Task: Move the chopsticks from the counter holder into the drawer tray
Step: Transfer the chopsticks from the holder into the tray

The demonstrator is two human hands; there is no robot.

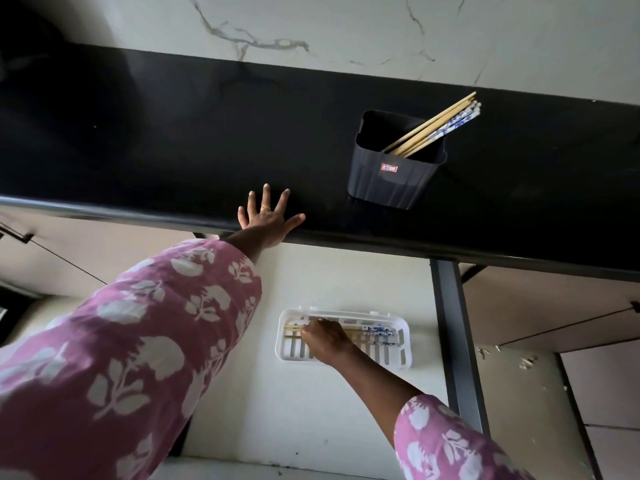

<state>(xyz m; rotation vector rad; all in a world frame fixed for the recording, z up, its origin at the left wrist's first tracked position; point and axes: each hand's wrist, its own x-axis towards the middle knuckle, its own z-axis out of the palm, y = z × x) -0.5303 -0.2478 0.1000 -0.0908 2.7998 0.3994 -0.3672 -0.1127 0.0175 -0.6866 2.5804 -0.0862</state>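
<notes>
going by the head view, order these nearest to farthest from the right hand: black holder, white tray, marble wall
1. white tray, down in the drawer: the right hand is inside it, gripping chopsticks.
2. black holder, up on the counter, towards its right side.
3. marble wall, behind the counter, at the top of the view.

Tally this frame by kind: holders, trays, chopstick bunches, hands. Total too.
Black holder: 1
White tray: 1
Chopstick bunches: 2 (holder bunch, tray bunch)
Hands: 2 (left hand, right hand)
Total: 6
Single sticks overlap too much to count.
</notes>
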